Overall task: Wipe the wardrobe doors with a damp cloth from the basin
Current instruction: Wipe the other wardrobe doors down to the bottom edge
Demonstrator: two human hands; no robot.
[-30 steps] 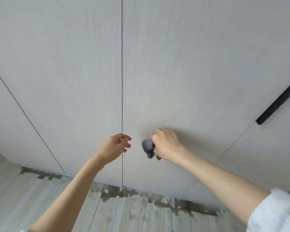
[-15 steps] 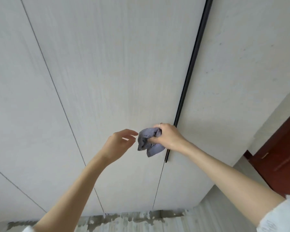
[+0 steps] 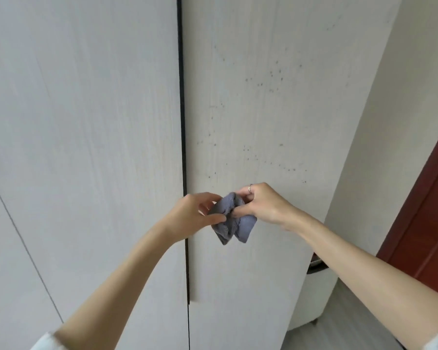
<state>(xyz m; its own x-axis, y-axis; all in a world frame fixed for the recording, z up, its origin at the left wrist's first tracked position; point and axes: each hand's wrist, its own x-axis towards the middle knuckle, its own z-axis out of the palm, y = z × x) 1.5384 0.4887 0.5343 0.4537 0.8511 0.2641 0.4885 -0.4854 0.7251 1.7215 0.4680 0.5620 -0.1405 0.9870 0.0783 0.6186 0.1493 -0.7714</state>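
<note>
- Pinched between both hands: small crumpled grey-blue terry cloth point(image 3: 234, 219); left hand point(image 3: 196, 215) and right hand point(image 3: 262, 204) each gripping it, held up before pale grey wood-grain wardrobe doors point(image 3: 250, 109).
- Half a second ago: right hand alone gripping, left hand apart.
- Dark vertical door gap point(image 3: 182, 122) just left of cloth; speckled door panel bare above; red-brown door point(image 3: 425, 223) at right edge.

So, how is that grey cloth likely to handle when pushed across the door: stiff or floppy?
Probably floppy: the grey cloth bunches into soft folds between the left hand and right hand, its lower corners drooping. It looks light, since fingertips alone pinch it. Its fuzzy pile should drag rather than slip.
</note>
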